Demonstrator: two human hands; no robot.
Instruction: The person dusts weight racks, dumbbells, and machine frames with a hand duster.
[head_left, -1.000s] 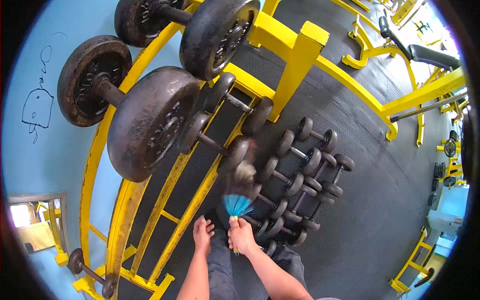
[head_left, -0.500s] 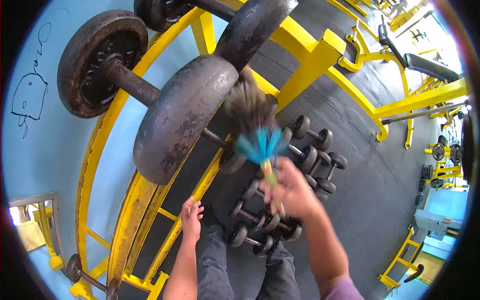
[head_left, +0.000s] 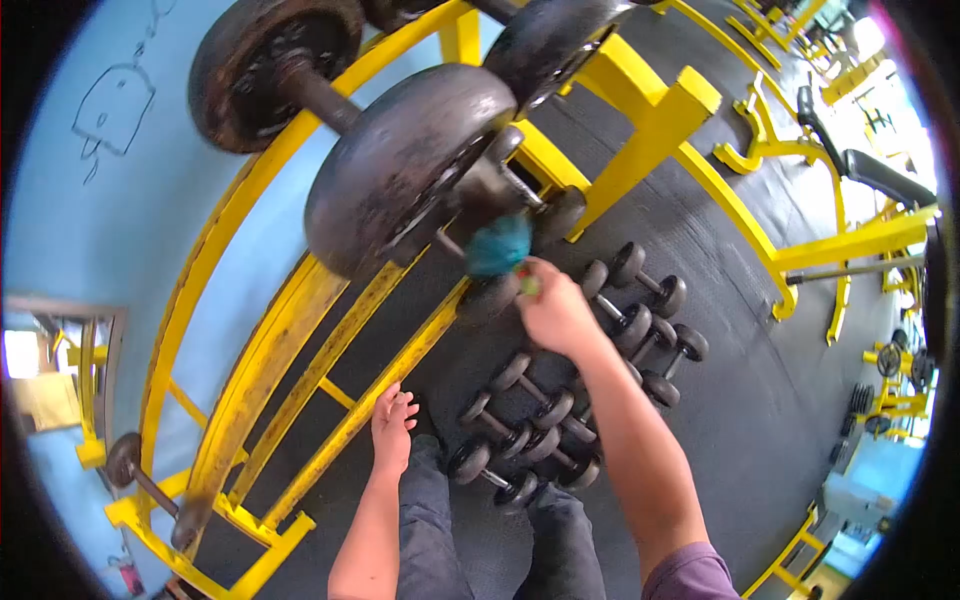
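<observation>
My right hand (head_left: 556, 312) is stretched forward and grips the handle of a feather duster (head_left: 497, 245). Its blue and grey head is pressed against a small dumbbell on the lower shelf, just under the large rusty dumbbell (head_left: 400, 170) on the yellow rack (head_left: 300, 310). My left hand (head_left: 392, 430) rests flat on my left knee, holding nothing, fingers apart. Several small dumbbells (head_left: 530, 420) lie in rows on the black rubber floor in front of my legs.
A second large dumbbell (head_left: 270, 65) sits higher on the rack against the blue wall. Yellow frame beams (head_left: 740, 200) run across the floor to the right. A bench and more yellow equipment (head_left: 880, 180) stand at the far right.
My right hand has lifted the duster from near my knees up and forward to the rack's lower shelf. My head has moved closer to the rack. My left hand has stayed on my knee.
</observation>
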